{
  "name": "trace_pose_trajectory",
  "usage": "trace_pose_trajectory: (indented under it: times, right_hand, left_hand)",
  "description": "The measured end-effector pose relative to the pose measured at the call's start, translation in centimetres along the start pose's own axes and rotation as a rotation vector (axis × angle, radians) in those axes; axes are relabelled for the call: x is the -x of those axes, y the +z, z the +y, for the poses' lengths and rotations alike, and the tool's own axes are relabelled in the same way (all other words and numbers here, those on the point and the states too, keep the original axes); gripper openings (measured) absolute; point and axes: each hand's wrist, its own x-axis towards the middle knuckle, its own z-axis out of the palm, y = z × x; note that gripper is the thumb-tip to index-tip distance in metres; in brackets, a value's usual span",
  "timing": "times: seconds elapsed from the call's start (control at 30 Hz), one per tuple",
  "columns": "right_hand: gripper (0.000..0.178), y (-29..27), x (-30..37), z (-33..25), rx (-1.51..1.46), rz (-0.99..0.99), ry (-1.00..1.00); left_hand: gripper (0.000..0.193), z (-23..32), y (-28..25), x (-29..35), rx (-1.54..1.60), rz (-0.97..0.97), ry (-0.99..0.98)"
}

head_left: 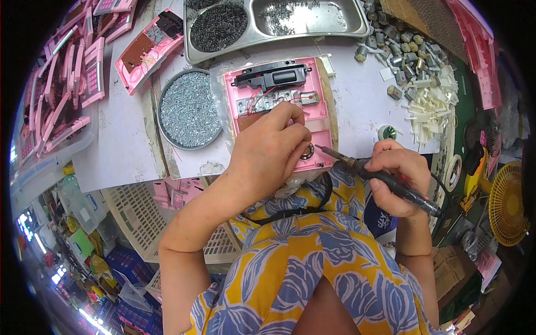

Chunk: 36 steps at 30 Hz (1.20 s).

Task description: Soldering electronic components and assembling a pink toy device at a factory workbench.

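In front of me lies an open pink plastic housing (321, 138) on a plastic-covered pad. Fitted across its far end is a black mechanism (273, 76), with a silver motor (309, 98) and thin red wires nearer to me. My left hand (262, 148) reaches over the housing, its fingertips pinched together above the wiring; whatever is between them is hidden. A round metal part (307, 151) sits in the housing just beside those fingers. My right hand (403, 173) grips a black soldering iron (357, 168), its tip pointing left, over the housing's near right corner.
A round tray of small screws (162, 114) stands left of the housing. Behind it is a steel tray (254, 42) of small dark parts. Pink housings (92, 72) pile up far left. Small motors (399, 61) and white plastic pieces (432, 106) cover the right side, near a solder spool (386, 133).
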Motion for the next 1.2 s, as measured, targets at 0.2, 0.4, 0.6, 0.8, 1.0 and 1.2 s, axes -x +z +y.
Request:
trace_pose_trajectory:
  times: [0.2, 0.4, 0.6, 0.8, 1.0, 1.2]
  right_hand:
    - [0.023, -1.2, 0.4, -0.6, 0.018, 0.063, 0.023]
    - [0.022, -1.1, 0.1, -0.2, 0.010, 0.002, -0.024]
    - [0.022, -0.5, 0.0, 0.1, 0.012, -0.041, -0.024]
    - [0.023, -0.2, -0.2, -0.1, 0.017, -0.063, -0.020]
    - [0.023, -0.2, -0.4, 0.1, 0.031, -0.055, -0.044]
    - [0.024, 0.2, -0.8, -0.3, 0.066, -0.090, -0.041]
  left_hand:
    - [0.016, -0.1, -0.5, -0.1, 0.022, -0.033, 0.034]
    - [0.024, -0.2, -1.1, -0.2, -0.027, -0.084, 0.106]
    - [0.030, 0.3, -1.3, -0.1, -0.146, -0.148, 0.122]
    - [0.030, 0.8, -1.4, 0.0, -0.224, -0.221, 0.110]
    - [0.033, 1.2, -1.4, -0.2, -0.301, -0.259, 0.140]
    - [0.035, 1.2, -1.3, -0.1, -0.337, -0.244, 0.155]
